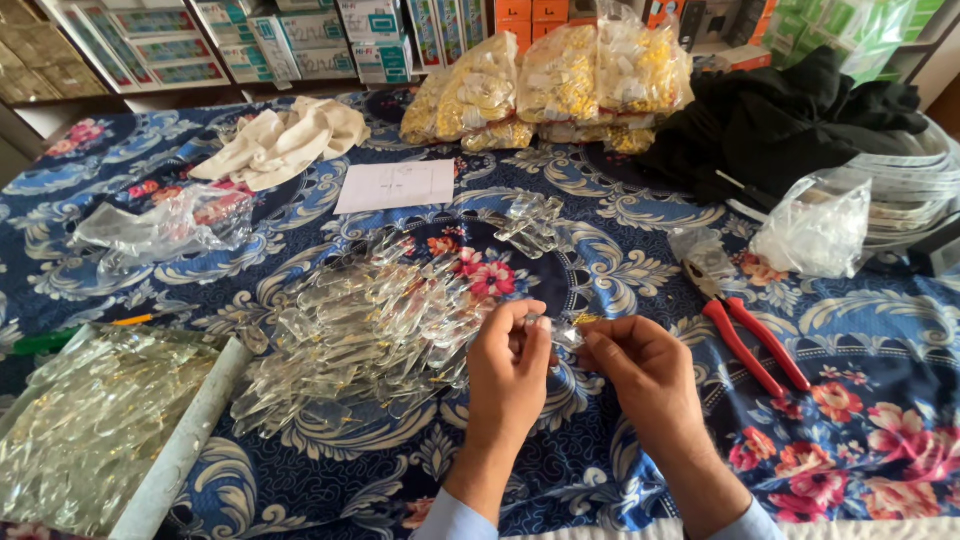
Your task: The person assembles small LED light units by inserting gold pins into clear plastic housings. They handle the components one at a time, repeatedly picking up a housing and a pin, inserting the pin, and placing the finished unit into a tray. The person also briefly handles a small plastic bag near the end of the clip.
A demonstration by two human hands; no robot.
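My left hand [508, 372] and my right hand [640, 372] meet over the blue floral cloth [620, 470] near its front edge. Between their fingertips they pinch one small clear crystal piece [562, 332] with a thin gold wire link. Both hands grip it, thumbs and forefingers closed on it. Just left of my left hand lies a wide heap of clear crystal drops [370, 325] with gold hooks. A smaller cluster of clear crystals [530, 220] lies farther back on the cloth.
Red-handled pliers [745, 335] lie right of my hands. A clear bag [815, 228] and white rings [915, 190] sit at right, black cloth [790, 115] behind. Bags of gold and clear parts [555, 80], a paper sheet [395, 187], white cloth [285, 140] and a left tray of crystals [90, 425].
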